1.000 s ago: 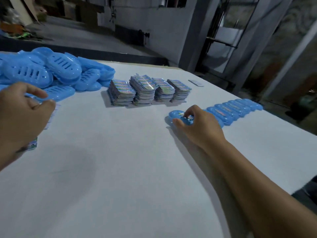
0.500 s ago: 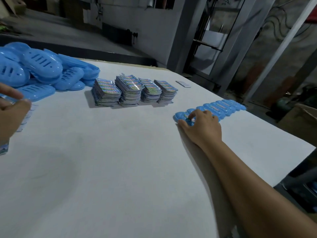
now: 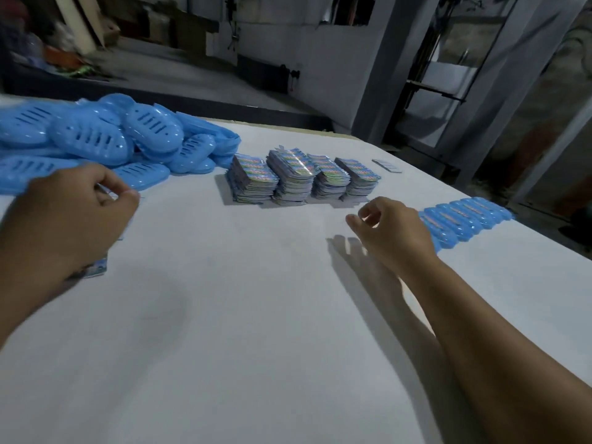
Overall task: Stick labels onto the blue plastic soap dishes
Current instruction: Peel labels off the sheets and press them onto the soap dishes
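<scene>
While L hand [image 3: 69, 219] pinches label sheet [image 3: 96, 267] | 4 label stacks [image 3: 301, 177], print unreadable

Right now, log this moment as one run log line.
left hand: pinching label sheet | right hand: empty, above table | labelled dishes: row at right | unlabelled pile: far left
</scene>
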Demonstrator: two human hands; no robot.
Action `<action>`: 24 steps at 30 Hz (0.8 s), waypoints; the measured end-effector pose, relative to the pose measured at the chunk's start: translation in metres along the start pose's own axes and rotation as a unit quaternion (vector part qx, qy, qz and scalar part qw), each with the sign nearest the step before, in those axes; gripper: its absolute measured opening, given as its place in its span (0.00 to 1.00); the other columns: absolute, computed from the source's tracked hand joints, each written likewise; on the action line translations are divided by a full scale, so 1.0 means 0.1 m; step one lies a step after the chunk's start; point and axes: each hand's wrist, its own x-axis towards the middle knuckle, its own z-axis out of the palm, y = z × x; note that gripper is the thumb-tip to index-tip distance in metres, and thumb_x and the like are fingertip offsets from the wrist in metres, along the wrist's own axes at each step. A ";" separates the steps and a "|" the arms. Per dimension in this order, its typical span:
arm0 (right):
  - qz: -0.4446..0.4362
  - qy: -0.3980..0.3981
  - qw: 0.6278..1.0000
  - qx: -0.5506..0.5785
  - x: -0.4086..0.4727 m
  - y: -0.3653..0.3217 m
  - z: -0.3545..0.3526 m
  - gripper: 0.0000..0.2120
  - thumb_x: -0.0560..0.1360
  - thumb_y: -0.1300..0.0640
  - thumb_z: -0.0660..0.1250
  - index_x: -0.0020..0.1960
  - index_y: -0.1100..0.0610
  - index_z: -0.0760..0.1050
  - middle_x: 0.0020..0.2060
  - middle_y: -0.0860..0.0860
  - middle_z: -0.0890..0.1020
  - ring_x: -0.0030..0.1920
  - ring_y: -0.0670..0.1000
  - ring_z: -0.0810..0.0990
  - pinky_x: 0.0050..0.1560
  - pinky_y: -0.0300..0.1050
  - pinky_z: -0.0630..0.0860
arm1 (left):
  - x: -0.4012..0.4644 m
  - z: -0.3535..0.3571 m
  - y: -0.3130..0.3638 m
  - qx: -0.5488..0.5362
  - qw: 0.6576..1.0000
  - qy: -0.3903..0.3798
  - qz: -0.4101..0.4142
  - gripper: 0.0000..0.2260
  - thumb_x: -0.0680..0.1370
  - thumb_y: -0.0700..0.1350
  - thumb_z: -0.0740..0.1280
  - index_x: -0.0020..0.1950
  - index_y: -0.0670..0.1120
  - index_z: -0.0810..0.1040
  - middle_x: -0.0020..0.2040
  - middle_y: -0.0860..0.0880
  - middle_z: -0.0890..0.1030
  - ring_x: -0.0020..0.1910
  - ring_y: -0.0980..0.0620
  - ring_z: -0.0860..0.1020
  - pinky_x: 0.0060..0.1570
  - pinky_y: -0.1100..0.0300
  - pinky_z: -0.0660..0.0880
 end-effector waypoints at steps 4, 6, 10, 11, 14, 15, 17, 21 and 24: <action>-0.143 -0.105 0.984 0.029 -0.13 -0.81 0.22 0.10 0.75 0.41 0.69 0.39 0.45 0.77 0.34 0.40 0.81 0.36 0.41 0.78 0.36 0.42 0.71 | -0.09 -0.18 0.16 0.039 0.999 0.008 -0.032 0.09 0.75 0.55 0.70 0.39 0.53 0.78 0.32 0.55 0.80 0.36 0.47 0.78 0.40 0.52 0.74; -0.194 -0.150 0.969 0.029 -0.18 -1.20 0.36 0.10 0.75 0.41 0.68 0.41 0.45 0.79 0.35 0.41 0.82 0.36 0.41 0.78 0.36 0.42 0.72 | -0.08 -0.20 0.16 0.051 0.997 -0.014 -0.055 0.08 0.77 0.53 0.71 0.39 0.51 0.79 0.35 0.53 0.81 0.38 0.46 0.79 0.41 0.52 0.74; -0.242 -0.201 0.948 0.044 -0.22 -1.83 0.65 0.10 0.75 0.42 0.68 0.44 0.47 0.80 0.39 0.44 0.83 0.41 0.48 0.81 0.40 0.44 0.76 | -0.08 -0.23 0.14 0.093 0.993 -0.032 -0.069 0.09 0.77 0.54 0.68 0.40 0.52 0.80 0.35 0.55 0.81 0.40 0.47 0.79 0.41 0.55 0.73; -0.243 -0.205 0.947 0.052 -0.22 -1.93 0.72 0.09 0.76 0.42 0.68 0.44 0.47 0.80 0.40 0.44 0.83 0.43 0.49 0.81 0.40 0.45 0.76 | -0.07 -0.24 0.13 0.105 0.991 -0.043 -0.074 0.09 0.77 0.54 0.68 0.41 0.52 0.80 0.36 0.55 0.81 0.41 0.47 0.79 0.41 0.55 0.72; -0.233 -0.189 0.950 0.092 -0.26 -2.07 0.90 0.08 0.76 0.44 0.68 0.43 0.47 0.80 0.38 0.42 0.82 0.43 0.49 0.80 0.42 0.45 0.76 | -0.03 -0.26 0.06 0.141 0.983 -0.069 -0.090 0.07 0.78 0.55 0.67 0.44 0.54 0.80 0.43 0.52 0.82 0.45 0.45 0.80 0.43 0.54 0.72; -0.230 -0.180 0.950 0.109 -0.29 -2.07 0.95 0.07 0.76 0.44 0.68 0.43 0.47 0.79 0.37 0.41 0.81 0.42 0.48 0.79 0.41 0.45 0.75 | -0.02 -0.27 0.03 0.147 0.982 -0.072 -0.093 0.07 0.78 0.56 0.66 0.44 0.55 0.80 0.44 0.52 0.82 0.46 0.45 0.80 0.43 0.54 0.73; -0.231 -0.165 0.950 0.131 -0.33 -2.03 1.02 0.06 0.75 0.46 0.68 0.42 0.46 0.78 0.35 0.41 0.80 0.41 0.47 0.78 0.39 0.44 0.72 | -0.01 -0.28 -0.02 0.151 0.982 -0.065 -0.096 0.08 0.78 0.56 0.66 0.41 0.56 0.77 0.45 0.51 0.82 0.45 0.45 0.80 0.42 0.55 0.72; -0.241 -0.139 0.946 0.170 -0.36 -2.00 1.04 0.05 0.74 0.46 0.68 0.42 0.45 0.79 0.34 0.40 0.81 0.41 0.46 0.79 0.40 0.45 0.75 | 0.03 -0.23 -0.08 0.145 0.985 -0.035 -0.090 0.06 0.78 0.54 0.67 0.43 0.55 0.78 0.47 0.52 0.83 0.48 0.46 0.80 0.44 0.55 0.73; -0.232 -0.129 0.945 0.190 -0.32 -1.99 0.99 0.05 0.76 0.46 0.68 0.43 0.45 0.80 0.34 0.41 0.82 0.38 0.44 0.79 0.41 0.45 0.76 | 0.18 -0.18 -0.11 0.134 0.986 -0.056 -0.084 0.12 0.79 0.56 0.68 0.60 0.54 0.78 0.59 0.49 0.80 0.58 0.46 0.78 0.54 0.52 0.74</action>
